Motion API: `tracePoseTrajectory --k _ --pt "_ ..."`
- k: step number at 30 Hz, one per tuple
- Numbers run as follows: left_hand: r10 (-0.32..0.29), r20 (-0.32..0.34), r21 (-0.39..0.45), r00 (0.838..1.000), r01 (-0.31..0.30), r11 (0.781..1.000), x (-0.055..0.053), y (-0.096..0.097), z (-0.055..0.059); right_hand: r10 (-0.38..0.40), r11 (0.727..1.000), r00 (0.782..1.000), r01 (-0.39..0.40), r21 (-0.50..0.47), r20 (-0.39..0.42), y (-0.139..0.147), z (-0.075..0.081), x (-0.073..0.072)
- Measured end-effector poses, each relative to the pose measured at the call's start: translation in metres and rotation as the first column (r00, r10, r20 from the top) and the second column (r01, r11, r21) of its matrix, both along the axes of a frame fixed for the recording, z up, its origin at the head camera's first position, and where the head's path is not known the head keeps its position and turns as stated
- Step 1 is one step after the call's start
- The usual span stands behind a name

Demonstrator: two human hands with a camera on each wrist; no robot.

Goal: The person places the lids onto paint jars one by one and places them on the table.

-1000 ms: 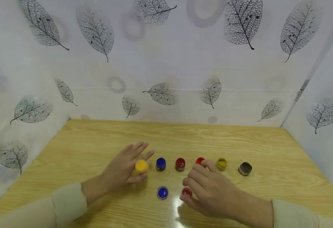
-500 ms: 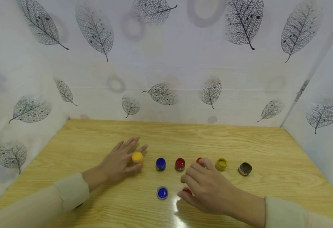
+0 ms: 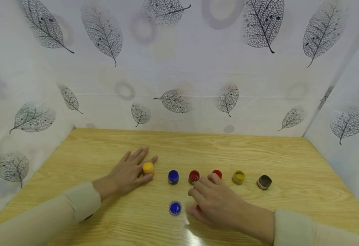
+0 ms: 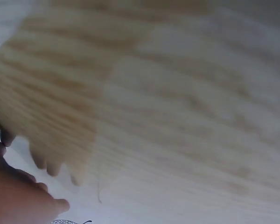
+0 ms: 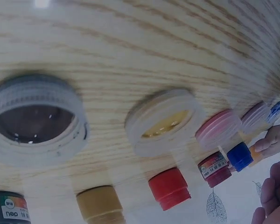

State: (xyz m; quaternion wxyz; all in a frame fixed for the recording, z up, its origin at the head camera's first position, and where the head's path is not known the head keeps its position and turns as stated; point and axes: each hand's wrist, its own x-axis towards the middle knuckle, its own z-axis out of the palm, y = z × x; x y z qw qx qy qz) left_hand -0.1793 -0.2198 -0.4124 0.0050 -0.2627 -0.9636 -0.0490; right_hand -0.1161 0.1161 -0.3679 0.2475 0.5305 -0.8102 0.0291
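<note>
In the head view my left hand (image 3: pixel 127 174) lies on the table with its fingers spread. It holds a small yellow paint jar (image 3: pixel 148 168) between thumb and forefinger. That hand shows at the lower left of the left wrist view. My right hand (image 3: pixel 214 205) hovers low over the front of the table, fingers loosely curled and gripping nothing. Under it the dark red lid is mostly hidden. The right wrist view shows upturned lids in a row: a dark lid (image 5: pixel 35 123), a yellow lid (image 5: pixel 165 123), a red lid (image 5: pixel 219 128) and others beyond.
Behind the right hand stand open paint jars: a blue jar (image 3: pixel 173 177), a dark red jar (image 3: pixel 194 177), a red jar (image 3: pixel 217 174), an ochre jar (image 3: pixel 238 177) and a black jar (image 3: pixel 264 182). A blue lid (image 3: pixel 175 207) lies in front. Leaf-print sheets (image 3: pixel 105 85) enclose the table.
My left hand has moved back and to the left with the yellow paint jar, then nearly stopped. My right hand has shifted slightly left, covering more of the dark red lid.
</note>
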Motion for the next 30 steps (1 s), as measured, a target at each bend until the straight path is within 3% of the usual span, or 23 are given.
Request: tracePoseTrajectory --k 6,12,14,17,21,25,30 --pt "0.046 0.081 -0.014 0.996 -0.044 0.999 0.000 -0.001 -0.001 -0.018 0.999 1.000 0.018 0.038 0.021 -0.004 -0.002 0.001" --pt "0.051 0.113 -0.013 0.992 -0.050 0.999 0.005 -0.004 0.003 -0.034 0.998 0.999 0.032 0.062 0.033 -0.005 -0.003 0.001" --pt "0.048 0.084 -0.022 0.995 -0.046 0.999 0.010 -0.004 0.005 -0.036 0.997 0.999 0.035 0.062 0.027 -0.005 -0.003 0.001" --pt "0.042 -0.020 -0.028 0.999 -0.043 0.999 0.020 -0.002 0.010 -0.035 0.998 0.999 0.034 0.059 0.014 -0.004 -0.003 0.002" --pt "0.043 -0.168 0.006 0.985 -0.042 0.999 0.033 0.008 0.020 -0.037 0.998 0.999 0.036 0.060 0.006 -0.004 -0.003 0.002" --pt "0.000 -0.209 0.028 0.978 0.006 1.000 0.041 0.023 0.024 -0.048 0.996 0.999 0.047 0.073 0.012 -0.005 -0.001 0.002" --pt "-0.096 -0.222 -0.007 0.970 0.097 0.995 0.044 0.038 0.020 -0.062 0.993 0.998 0.060 0.103 0.018 -0.009 0.001 0.004"
